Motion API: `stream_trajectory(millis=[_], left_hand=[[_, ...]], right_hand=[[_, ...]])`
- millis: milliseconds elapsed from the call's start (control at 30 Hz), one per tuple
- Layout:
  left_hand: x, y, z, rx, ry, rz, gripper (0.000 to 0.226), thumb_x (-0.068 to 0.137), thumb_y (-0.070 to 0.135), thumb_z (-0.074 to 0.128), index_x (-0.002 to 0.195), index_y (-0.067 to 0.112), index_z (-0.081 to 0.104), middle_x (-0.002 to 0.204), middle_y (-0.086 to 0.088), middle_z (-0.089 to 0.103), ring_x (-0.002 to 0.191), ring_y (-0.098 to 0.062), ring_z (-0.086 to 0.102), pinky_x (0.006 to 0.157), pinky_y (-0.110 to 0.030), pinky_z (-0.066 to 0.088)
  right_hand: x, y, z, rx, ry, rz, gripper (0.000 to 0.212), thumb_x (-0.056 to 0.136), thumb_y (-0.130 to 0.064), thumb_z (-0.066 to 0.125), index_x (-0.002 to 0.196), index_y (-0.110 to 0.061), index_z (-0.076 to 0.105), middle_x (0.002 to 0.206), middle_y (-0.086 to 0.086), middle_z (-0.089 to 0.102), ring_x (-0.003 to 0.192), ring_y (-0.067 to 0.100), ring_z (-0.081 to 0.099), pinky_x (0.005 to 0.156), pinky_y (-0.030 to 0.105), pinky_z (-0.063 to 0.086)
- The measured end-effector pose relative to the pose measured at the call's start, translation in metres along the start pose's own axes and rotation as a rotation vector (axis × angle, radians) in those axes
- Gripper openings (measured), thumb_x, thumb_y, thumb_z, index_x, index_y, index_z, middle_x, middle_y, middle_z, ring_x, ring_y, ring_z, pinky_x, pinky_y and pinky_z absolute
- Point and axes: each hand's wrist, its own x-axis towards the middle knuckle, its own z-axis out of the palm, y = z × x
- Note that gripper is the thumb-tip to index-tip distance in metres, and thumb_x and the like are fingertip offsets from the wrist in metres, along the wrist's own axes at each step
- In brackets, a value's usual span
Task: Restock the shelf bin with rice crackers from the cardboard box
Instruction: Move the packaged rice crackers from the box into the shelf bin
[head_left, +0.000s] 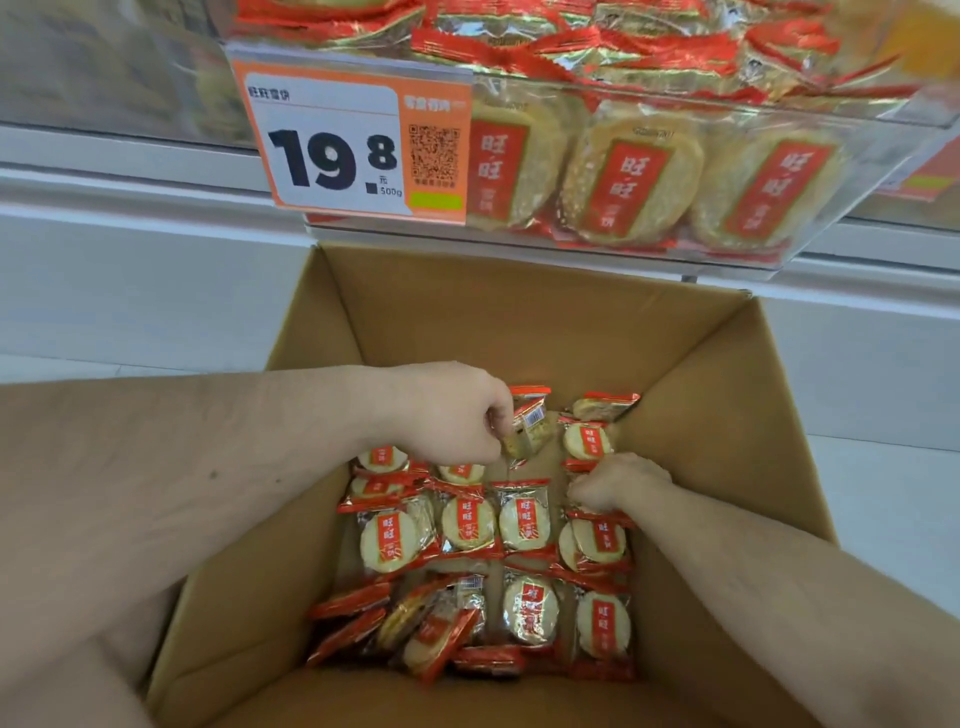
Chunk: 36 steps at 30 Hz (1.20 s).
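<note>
Reaching into the open brown cardboard box (363, 332), your left hand (457, 410) has fingers curled around one red-and-clear wrapped rice cracker packet (527, 431), lifted above the loose packets (519, 525) on the box floor. Your right hand (615, 480) is curled down among them; its grip is hidden. Clear plastic shelf bin (649, 171) above, stocked.

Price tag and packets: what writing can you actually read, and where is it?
"19.8": price tag on the clear shelf bin.
"500g": same tag, small.
"旺旺": red labels on rice cracker packets.
QR code, other tag text, packet barcodes: too blurred.
</note>
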Motion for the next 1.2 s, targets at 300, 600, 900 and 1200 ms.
stream_trajectory(millis=[300, 600, 900, 1200], left_hand=[[-0.005, 0.016, 0.001, -0.813, 0.002, -0.399, 0.057, 0.099, 0.048, 0.046, 0.15, 0.041, 0.021, 0.149, -0.02, 0.039, 0.11, -0.043, 0.06, 0.088, -0.055, 0.053], [-0.005, 0.001, 0.008, -0.654, 0.238, -0.269, 0.034, 0.091, -0.001, 0.044, 0.09, 0.03, 0.059, 0.096, -0.004, 0.051, 0.075, -0.018, 0.057, 0.062, -0.034, 0.061], [-0.005, -0.024, 0.012, -0.354, 0.169, -0.252, 0.048, 0.081, -0.004, 0.062, 0.102, 0.037, 0.052, 0.111, -0.01, 0.06, 0.055, -0.018, 0.048, 0.04, -0.025, 0.032], [-0.005, -0.027, 0.013, -0.332, 0.157, -0.22, 0.054, 0.08, -0.006, 0.061, 0.101, 0.043, 0.051, 0.109, -0.002, 0.057, 0.058, -0.017, 0.052, 0.044, -0.026, 0.036]], right_hand=[[-0.028, -0.015, -0.016, 0.733, 0.041, -0.362, 0.061, 0.065, -0.058, 0.071, 0.099, -0.009, 0.058, 0.075, 0.009, 0.052, 0.052, 0.019, 0.047, 0.044, 0.026, 0.034], [0.023, 0.006, 0.015, 0.572, 0.431, -0.205, 0.04, 0.087, -0.055, 0.047, 0.083, -0.017, 0.061, 0.092, 0.007, 0.069, 0.075, 0.025, 0.063, 0.076, 0.038, 0.055], [0.082, 0.03, 0.074, 0.109, 0.127, 0.103, 0.079, 0.084, -0.072, 0.05, 0.137, -0.014, 0.049, 0.136, 0.004, 0.055, 0.125, 0.022, 0.054, 0.095, 0.03, 0.047], [0.038, 0.021, 0.041, 0.05, 0.083, 0.091, 0.083, 0.072, -0.059, 0.064, 0.14, -0.014, 0.045, 0.124, 0.001, 0.06, 0.105, 0.02, 0.063, 0.08, 0.026, 0.053]])
